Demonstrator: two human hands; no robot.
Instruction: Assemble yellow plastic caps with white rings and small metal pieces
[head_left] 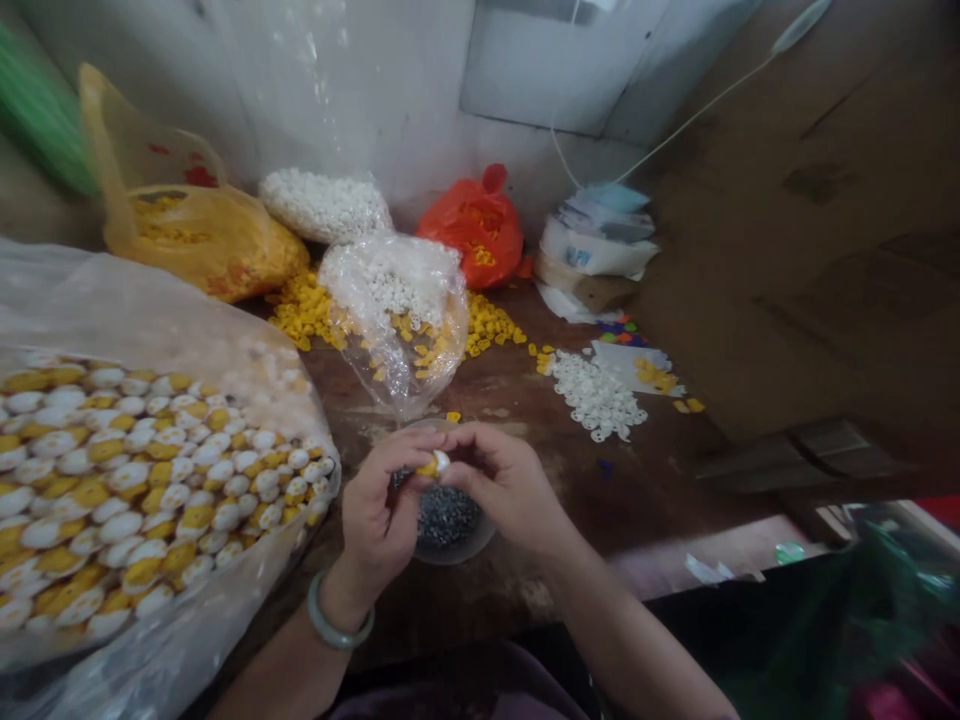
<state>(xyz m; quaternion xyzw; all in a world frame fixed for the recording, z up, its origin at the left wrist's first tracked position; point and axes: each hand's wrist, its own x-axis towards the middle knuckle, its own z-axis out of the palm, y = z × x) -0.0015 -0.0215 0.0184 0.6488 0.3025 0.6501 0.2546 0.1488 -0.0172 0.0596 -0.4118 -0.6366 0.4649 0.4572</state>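
Between my fingertips is a small yellow-and-white plastic piece [433, 464], pinched from both sides. My left hand [384, 505] grips its yellow side, a pale bangle around that wrist. From the right, my right hand [499, 485] pinches the white side with thumb and forefinger. Directly below both hands stands a round bowl [469, 548] of small dark shiny bits [446, 518], partly hidden by the fingers. A single yellow piece [454, 416] lies on the wooden table just beyond the bowl.
A large clear bag [142, 290] of yellow-and-white pieces fills the left. Behind are a yellow bag [247, 245], a clear bag [405, 385], a red bag [504, 215] and loose yellow pieces [304, 305]. White pieces [596, 395] lie at right, near a cardboard sheet [810, 280].
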